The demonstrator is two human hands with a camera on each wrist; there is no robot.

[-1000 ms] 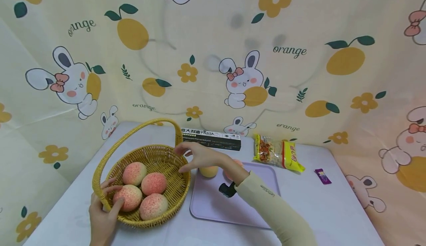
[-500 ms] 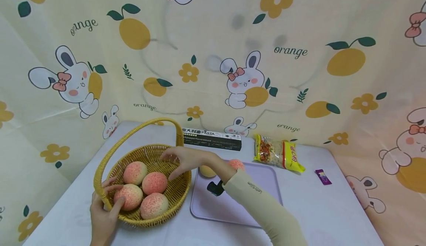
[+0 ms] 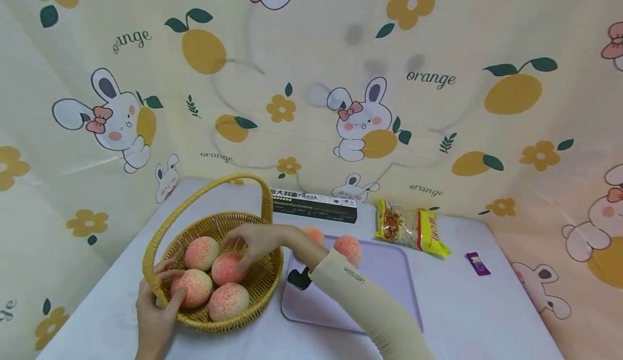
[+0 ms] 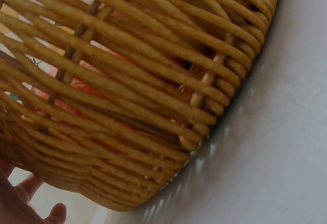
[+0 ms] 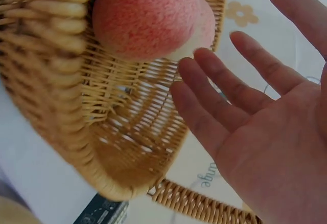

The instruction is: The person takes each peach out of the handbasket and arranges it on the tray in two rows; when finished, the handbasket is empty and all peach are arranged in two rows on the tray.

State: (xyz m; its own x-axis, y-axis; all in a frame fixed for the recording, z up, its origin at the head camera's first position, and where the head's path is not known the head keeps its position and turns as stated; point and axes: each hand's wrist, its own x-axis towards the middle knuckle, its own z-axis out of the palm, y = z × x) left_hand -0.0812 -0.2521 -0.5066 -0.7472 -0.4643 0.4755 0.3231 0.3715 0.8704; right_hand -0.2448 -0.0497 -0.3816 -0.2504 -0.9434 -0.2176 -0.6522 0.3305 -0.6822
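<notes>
The hands are apart. The left hand (image 3: pixel 158 308) is clamped on the left rim of the wicker basket (image 3: pixel 214 327). The right hand (image 3: pixel 258 241) hovers inside that basket with fingers spread, close over a pink peach (image 3: pixel 226 269); contact cannot be told. Three other peaches (image 3: pixel 229 301) lie in the basket. Right of the basket, a lilac tray (image 3: pixel 336 312) has two peaches (image 3: pixel 348 249) at its far edge. Behind and right of the basket is a pasta box (image 3: pixel 313 207); farther right of it, a noodle packet (image 3: pixel 409 227), then a purple sachet (image 3: pixel 478 264), on the desk (image 3: pixel 462 317).

Right hand (image 3: pixel 255 244) moved left over basket (image 3: pixel 260 276); nearer pink peach (image 3: pixel 227 268).
</notes>
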